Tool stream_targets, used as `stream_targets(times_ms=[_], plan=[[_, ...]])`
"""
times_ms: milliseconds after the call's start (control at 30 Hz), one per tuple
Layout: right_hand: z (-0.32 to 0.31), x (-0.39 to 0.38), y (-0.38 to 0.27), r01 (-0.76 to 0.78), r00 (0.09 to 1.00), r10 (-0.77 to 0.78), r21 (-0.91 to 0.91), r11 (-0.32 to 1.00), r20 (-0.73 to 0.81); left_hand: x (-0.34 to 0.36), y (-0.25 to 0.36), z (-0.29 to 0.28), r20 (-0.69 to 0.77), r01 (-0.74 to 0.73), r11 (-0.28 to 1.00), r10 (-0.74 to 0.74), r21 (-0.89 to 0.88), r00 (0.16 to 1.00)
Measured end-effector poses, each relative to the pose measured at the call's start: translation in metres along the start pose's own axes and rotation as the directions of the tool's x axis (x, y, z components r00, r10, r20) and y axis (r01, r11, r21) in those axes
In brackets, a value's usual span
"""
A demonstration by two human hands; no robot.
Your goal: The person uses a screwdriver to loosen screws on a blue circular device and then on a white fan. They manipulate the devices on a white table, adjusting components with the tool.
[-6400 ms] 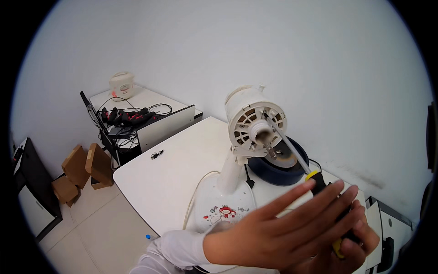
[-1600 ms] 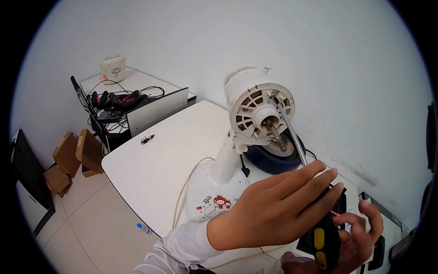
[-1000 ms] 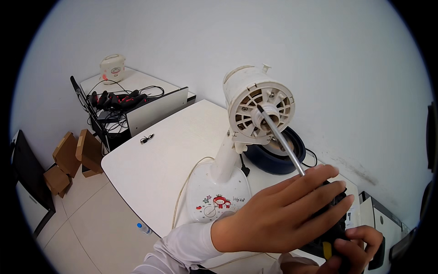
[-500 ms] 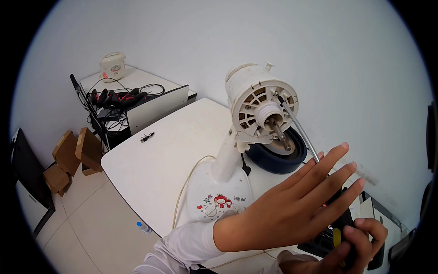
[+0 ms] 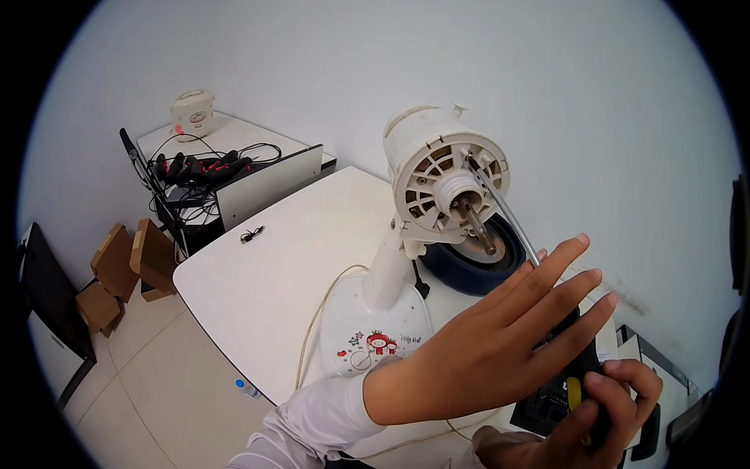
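White worktop (image 5: 289,258) carrying a bladeless fan (image 5: 422,227), blue fan guard (image 5: 469,270) behind.
Left hand (image 5: 500,344) spread flat, fingers apart, hiding the screwdriver (image 5: 512,227) handle clamped in the right hand (image 5: 601,414).

Left of the fan's stand (image 5: 388,270) we see open white table (image 5: 289,258); on its right, the dark blue disc (image 5: 469,266) crowds the wall.
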State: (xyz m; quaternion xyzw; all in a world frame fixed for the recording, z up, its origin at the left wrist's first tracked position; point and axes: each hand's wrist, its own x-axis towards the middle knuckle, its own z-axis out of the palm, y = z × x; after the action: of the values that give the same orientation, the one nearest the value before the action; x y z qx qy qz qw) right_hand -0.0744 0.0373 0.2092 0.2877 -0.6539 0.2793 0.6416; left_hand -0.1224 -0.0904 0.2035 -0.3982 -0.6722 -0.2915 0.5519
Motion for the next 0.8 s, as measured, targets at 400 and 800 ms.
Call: stream_targets(times_ms=[400, 800], plan=[[0.0007, -0.0003, -0.0035, -0.014, 1.000, 0.014, -0.005, 1.000, -0.004, -0.0002, -0.0019, -0.0020, 0.009, -0.009, 0.999, 0.009, -0.044, 1.000], [-0.0041, 0.0001, -0.0008, 0.010, 0.997, -0.013, 0.042, 0.999, 0.074, -0.0003, -0.0045, -0.0045, -0.019, -0.023, 1.000, 0.023, 0.017, 1.000]])
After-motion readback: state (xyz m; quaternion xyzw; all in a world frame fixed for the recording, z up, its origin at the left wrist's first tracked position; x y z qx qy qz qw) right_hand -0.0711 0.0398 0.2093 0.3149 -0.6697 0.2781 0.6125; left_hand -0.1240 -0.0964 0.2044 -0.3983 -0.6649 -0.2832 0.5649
